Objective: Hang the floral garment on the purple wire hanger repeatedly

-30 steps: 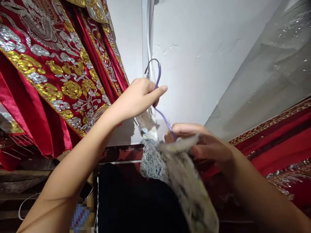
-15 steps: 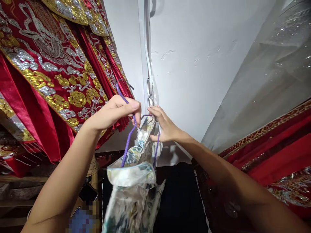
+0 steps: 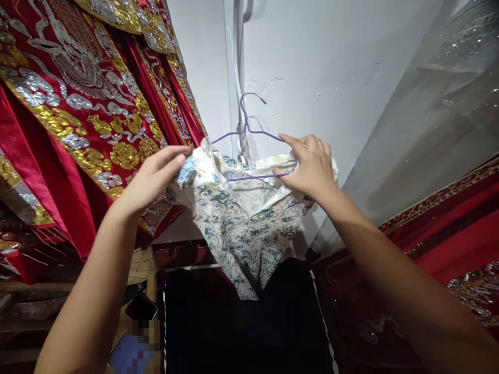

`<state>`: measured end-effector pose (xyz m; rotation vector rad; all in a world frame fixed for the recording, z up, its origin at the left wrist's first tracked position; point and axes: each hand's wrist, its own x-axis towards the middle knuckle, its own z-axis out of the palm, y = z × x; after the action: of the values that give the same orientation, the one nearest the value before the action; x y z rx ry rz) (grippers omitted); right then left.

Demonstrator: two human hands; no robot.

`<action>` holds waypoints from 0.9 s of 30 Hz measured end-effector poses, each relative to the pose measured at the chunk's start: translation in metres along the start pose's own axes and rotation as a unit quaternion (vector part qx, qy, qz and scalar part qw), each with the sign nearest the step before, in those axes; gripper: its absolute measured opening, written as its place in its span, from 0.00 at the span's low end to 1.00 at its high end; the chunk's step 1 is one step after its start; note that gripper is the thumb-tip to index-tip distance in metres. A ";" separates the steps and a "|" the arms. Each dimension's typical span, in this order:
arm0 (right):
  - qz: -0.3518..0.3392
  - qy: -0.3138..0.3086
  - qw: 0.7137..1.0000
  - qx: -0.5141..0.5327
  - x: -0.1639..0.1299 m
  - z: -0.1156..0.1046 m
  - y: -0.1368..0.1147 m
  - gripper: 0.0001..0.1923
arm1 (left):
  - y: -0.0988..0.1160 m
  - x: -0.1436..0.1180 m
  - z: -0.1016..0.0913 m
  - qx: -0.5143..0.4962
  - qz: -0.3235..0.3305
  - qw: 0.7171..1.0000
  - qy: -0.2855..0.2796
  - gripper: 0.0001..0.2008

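Observation:
A floral V-neck blouse point(image 3: 245, 228), white with blue, green and yellow print, hangs spread on a purple wire hanger point(image 3: 245, 117). The hanger's hook points up and its crossbar shows across the neckline. My left hand point(image 3: 150, 179) is at the blouse's left shoulder, thumb and fingers closed on the cloth there; part of its grip is hidden. On the other side my right hand point(image 3: 312, 166) holds the right shoulder together with the hanger, its thumb by the crossbar and its fingertips on the upper arm of the wire.
Red embroidered cloth point(image 3: 128, 135) with gold and silver motifs hangs at the left. A white wall point(image 3: 312, 62) with a vertical strap point(image 3: 236, 67) lies ahead. Plastic sheeting point(image 3: 429, 104) covers the right side. A phone point(image 3: 141, 307) rests at lower left.
The hanger and blouse have turned from edge-on to facing me. My left hand has left the hanger's hook side for the left shoulder; my right hand has moved right and up.

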<state>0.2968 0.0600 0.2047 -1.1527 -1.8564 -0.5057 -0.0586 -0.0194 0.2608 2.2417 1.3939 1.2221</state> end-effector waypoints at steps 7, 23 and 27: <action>-0.032 -0.010 0.999 -0.009 -0.012 0.001 -0.007 0.39 | -0.014 0.004 0.045 0.114 0.035 0.992 0.050 0.18; 0.022 -0.030 0.999 -0.023 -0.027 0.004 -0.014 0.38 | -0.029 0.007 0.069 0.194 0.160 0.945 0.210 0.15; 0.031 -0.035 0.999 -0.005 -0.053 0.015 -0.018 0.43 | -0.046 -0.030 0.110 0.174 0.212 0.909 0.314 0.13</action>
<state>0.2852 0.0343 0.1539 -1.2462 -1.8731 -0.4455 -0.0107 0.0040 0.1499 2.6160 1.4476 2.1431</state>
